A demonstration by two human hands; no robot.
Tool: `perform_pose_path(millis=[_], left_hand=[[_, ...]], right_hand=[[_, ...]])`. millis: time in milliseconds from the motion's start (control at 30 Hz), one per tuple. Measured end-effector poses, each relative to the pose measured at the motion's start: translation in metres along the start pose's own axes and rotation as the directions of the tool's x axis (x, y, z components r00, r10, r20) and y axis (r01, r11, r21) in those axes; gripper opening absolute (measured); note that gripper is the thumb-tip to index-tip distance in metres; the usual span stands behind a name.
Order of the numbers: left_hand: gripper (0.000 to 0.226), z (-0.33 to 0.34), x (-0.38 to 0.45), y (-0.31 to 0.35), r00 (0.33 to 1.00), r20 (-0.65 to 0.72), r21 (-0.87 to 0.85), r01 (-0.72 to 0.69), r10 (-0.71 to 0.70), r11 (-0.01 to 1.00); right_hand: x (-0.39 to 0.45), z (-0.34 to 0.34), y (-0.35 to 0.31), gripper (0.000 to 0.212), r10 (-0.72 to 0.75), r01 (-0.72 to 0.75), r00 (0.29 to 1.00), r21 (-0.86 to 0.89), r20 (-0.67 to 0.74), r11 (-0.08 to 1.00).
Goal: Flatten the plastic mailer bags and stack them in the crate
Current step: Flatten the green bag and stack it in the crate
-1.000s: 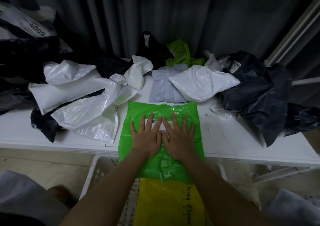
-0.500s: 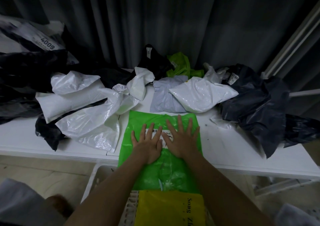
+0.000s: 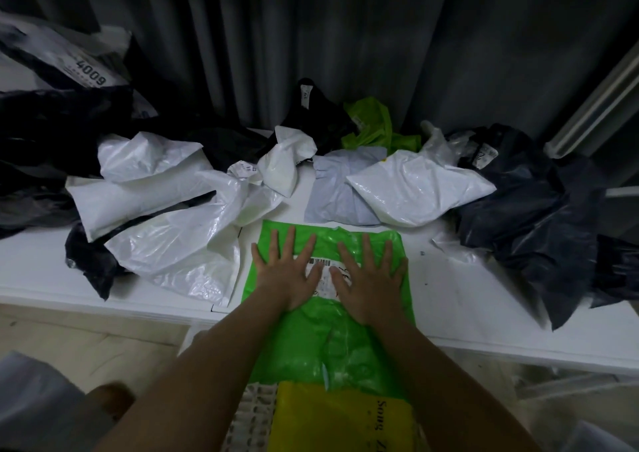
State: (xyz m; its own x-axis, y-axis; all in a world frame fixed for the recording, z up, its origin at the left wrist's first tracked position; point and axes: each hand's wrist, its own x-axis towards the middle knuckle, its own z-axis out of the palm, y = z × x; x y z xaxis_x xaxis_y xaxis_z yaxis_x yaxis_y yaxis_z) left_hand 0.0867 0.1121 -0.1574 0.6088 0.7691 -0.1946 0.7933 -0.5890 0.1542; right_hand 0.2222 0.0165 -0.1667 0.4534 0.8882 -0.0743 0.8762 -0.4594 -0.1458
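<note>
While the green mailer bag (image 3: 328,330) lies flat over the near edge of the white bench (image 3: 460,299), its lower part hanging toward the crate (image 3: 254,413), the left hand (image 3: 288,271) and right hand (image 3: 370,278) press on it, palms down, fingers spread straight, either side of its white label (image 3: 326,275). A yellow bag (image 3: 342,420) lies in the crate below the green one.

white table (image 3: 460,299) against a dark curtain | green mailer (image 3: 321,330) flat at its near edge, hanging over it | left of the mailer: white bags (image 3: 166,209), black bags (image 3: 52,130) | behind it: grey bag (image 3: 340,192), white bag (image 3: 415,188) | right of it: dark bags (image 3: 539,216)
</note>
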Motion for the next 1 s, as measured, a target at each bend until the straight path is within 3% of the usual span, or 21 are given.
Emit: perform_pose_path(millis=[133, 333, 467, 600, 833, 933, 1000], left_hand=[[0.066, 0.005, 0.001, 0.000, 1.000, -0.028, 0.025, 0.006, -0.005, 1.000], [0.073, 0.010, 0.000, -0.001, 0.998, -0.062, 0.054, 0.014, -0.011, 0.998], [0.079, 0.011, 0.000, 0.000, 0.997, -0.075, 0.038, 0.011, -0.008, 0.999], [0.065, 0.008, 0.000, 0.001, 0.998, -0.062, 0.051, 0.015, -0.012, 0.999], [0.064, -0.009, -0.019, 0.012, 0.999, -0.038, 0.097, -0.006, 0.010, 0.995], [0.062, -0.013, -0.049, 0.015, 0.998, -0.048, 0.001, -0.040, 0.040, 0.999], [0.068, -0.009, -0.070, 0.015, 0.996, -0.091, -0.070, 0.005, -0.011, 0.998]], right_hand=[[-0.002, -0.003, -0.002, 0.082, 0.008, -0.008, 1.000, 0.024, 0.009, 1.000], [-0.001, -0.012, -0.002, 0.063, 0.025, -0.026, 0.995, 0.016, 0.096, 1.000], [-0.010, -0.026, -0.006, 0.062, -0.048, 0.043, 0.988, 0.035, 0.148, 0.998], [-0.040, -0.011, -0.010, 0.063, -0.123, 0.122, 0.987, 0.014, 0.103, 0.992], [-0.044, 0.001, -0.010, 0.072, -0.105, 0.105, 0.994, 0.002, 0.004, 0.994], [-0.045, 0.003, -0.009, 0.072, -0.097, 0.097, 0.995, -0.001, -0.021, 0.995], [-0.044, 0.004, -0.009, 0.073, -0.092, 0.092, 0.996, 0.002, -0.014, 0.996]])
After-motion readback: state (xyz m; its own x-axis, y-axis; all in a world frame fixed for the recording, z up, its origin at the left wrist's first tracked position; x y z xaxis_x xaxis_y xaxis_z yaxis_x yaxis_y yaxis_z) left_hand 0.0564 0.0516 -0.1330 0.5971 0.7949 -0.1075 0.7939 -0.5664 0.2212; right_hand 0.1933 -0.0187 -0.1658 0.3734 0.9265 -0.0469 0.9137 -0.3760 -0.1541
